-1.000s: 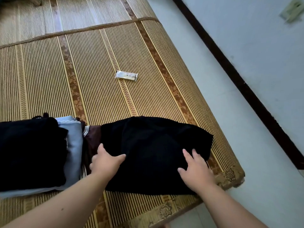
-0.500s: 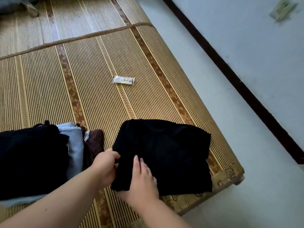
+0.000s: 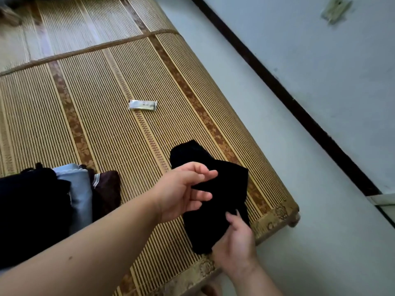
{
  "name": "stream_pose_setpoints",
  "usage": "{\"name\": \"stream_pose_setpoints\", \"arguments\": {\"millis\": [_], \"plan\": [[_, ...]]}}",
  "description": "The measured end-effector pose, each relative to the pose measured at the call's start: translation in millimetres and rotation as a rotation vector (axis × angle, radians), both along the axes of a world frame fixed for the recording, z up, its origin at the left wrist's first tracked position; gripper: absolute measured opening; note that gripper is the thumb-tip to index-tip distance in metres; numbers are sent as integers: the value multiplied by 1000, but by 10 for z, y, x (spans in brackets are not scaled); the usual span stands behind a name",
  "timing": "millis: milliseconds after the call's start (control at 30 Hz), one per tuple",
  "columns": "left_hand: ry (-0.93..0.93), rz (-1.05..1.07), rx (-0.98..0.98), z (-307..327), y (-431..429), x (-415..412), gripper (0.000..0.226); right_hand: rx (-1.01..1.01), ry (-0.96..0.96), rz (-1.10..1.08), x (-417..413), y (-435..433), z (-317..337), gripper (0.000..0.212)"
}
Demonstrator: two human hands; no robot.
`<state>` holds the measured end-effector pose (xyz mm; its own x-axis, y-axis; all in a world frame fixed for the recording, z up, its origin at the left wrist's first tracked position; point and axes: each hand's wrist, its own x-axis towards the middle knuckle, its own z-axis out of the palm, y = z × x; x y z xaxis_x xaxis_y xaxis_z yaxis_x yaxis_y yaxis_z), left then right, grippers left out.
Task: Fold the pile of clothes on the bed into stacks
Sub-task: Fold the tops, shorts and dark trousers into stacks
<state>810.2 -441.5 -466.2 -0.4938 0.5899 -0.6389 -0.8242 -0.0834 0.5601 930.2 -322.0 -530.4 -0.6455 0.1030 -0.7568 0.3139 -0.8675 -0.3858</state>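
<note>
Pinches an upper fold of the black garment (image 3: 226,184) in the left grip (image 3: 180,191), thumb above and fingers below. Clasps the lower end in the right grip (image 3: 235,244), fingers curled over the cloth. Holds the garment bunched and narrow over the bed mat (image 3: 132,146), near the foot corner. Looks mid-fold. Keep both pinches at the edges, draw the cloth taut to shed creases, bring the ends together squarely, then press flat. Work clear of the folded stack (image 3: 42,210) to the left, to avoid nudging it. Ignore the small packet (image 3: 142,105) lying well apart, farther up the mat.
</note>
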Motion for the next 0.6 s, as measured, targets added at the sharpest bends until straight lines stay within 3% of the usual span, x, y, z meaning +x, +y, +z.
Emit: {"name": "stream_pose_setpoints", "arguments": {"millis": [100, 167, 267, 333, 433, 600], "plan": [[90, -36, -157, -162, 212, 78, 20, -17, -248, -188, 209, 228, -98, 43], [318, -152, -412, -374, 239, 130, 20, 79, -399, -182, 333, 329, -164, 50], [916, -752, -798, -759, 152, 185, 52, 393, -621, 57, 417, 342, -233, 61], [1147, -1132, -912, -966, 110, 217, 69, 576, -711, 218, 419, 301, -295, 69], [1268, -1354, -1042, -1143, 86, 250, 75, 707, -691, 336, 316, 319, -398, 53], [1284, -1357, -1196, -1086, 202, 413, 87, 1002, -631, 445, -46, 619, -405, 32]]}}
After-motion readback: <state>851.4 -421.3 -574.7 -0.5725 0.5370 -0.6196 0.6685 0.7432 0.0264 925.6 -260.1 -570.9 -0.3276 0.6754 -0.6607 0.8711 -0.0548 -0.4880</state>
